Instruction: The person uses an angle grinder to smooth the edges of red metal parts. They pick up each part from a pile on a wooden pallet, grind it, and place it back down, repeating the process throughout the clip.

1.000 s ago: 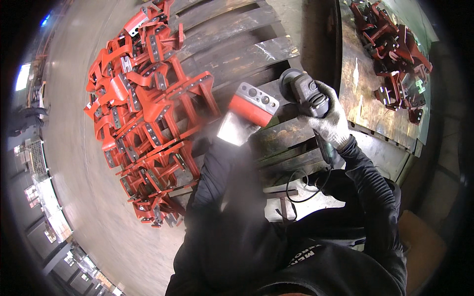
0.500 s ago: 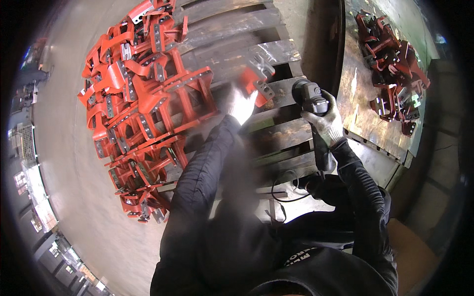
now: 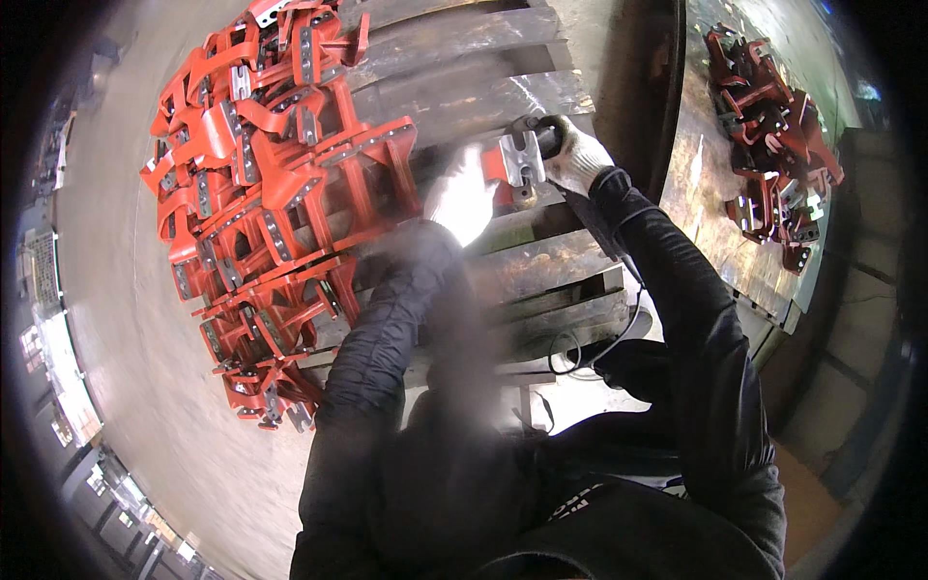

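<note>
My left hand (image 3: 460, 199), in a pale work glove, grips a red bracket (image 3: 523, 162) with a bare-metal slotted end, held above the slatted pallet. My gloved right hand (image 3: 582, 160) is wrapped round a dark angle grinder (image 3: 550, 142). The grinder's head is close against the far right side of the bracket and partly hidden behind it; I cannot tell whether they touch. Its body runs down under my right wrist to a black cord (image 3: 638, 307). Glare on the left glove hides its fingers.
A large pile of red brackets (image 3: 280, 184) covers the left side of the wooden pallet (image 3: 454, 92). To the right, darker red brackets (image 3: 773, 126) lie on a worn tabletop (image 3: 701, 184). The cord loops near my legs.
My right hand has moved up and left, bringing the grinder to the bracket. In my left hand the bracket has turned, its slotted metal end now facing up.
</note>
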Demonstrator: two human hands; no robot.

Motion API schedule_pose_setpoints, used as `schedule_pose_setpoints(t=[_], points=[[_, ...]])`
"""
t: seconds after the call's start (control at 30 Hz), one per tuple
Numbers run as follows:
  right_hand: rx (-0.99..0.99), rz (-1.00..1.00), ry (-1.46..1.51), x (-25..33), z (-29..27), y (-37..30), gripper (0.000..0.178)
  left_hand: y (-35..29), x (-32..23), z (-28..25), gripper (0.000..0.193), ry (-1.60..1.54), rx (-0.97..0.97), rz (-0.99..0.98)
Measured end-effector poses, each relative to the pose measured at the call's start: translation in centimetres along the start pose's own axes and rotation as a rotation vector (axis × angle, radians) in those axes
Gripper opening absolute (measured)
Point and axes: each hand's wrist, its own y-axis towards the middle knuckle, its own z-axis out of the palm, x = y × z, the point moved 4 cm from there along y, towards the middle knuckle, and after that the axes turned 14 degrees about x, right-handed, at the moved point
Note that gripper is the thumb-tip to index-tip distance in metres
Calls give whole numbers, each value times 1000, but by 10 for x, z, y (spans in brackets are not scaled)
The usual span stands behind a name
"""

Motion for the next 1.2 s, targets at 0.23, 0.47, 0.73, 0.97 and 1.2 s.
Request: schedule_pose_setpoints(t=[0.23, 0.47, 0.73, 0.97, 1.2], points=[[258, 252, -268, 17, -7, 9, 43, -3, 1, -9, 52, 15, 50, -29], [126, -126, -374, 21, 3, -49, 52, -2, 0, -8, 50, 30, 39, 5], [9, 568, 986, 29, 57, -137, 81, -2, 7, -3, 51, 46, 7, 1], [-200, 394, 400, 62, 40, -159, 77, 5, -1, -8, 52, 48, 101, -34], [-71, 330, -15, 69, 58, -139, 94, 10, -7, -6, 54, 103, 135, -38]])
